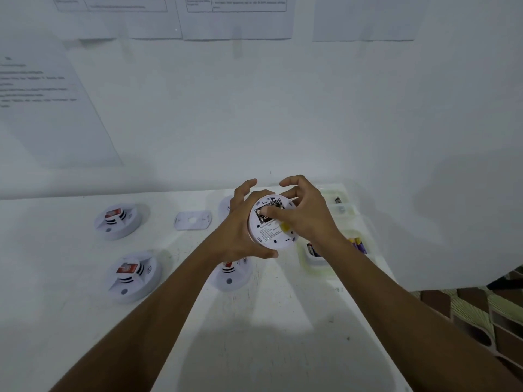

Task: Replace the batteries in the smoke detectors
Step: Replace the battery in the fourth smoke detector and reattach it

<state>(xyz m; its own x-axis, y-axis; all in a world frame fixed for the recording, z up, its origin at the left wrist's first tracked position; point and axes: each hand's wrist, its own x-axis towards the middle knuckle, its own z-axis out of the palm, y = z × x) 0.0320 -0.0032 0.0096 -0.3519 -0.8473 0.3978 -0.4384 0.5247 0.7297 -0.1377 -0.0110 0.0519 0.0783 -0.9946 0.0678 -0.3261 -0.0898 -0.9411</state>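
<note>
White surface [268, 321] holds three closed smoke detectors [133, 275] left of the one you hold up. Your left hand [240, 236] wraps its rim; your right hand [308, 219] presses a finger into its open battery slot. Most work remains.

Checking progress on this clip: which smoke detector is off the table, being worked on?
The smoke detector held in the left hand, underside up, right hand at its battery bay; the others lie on the table.
</note>
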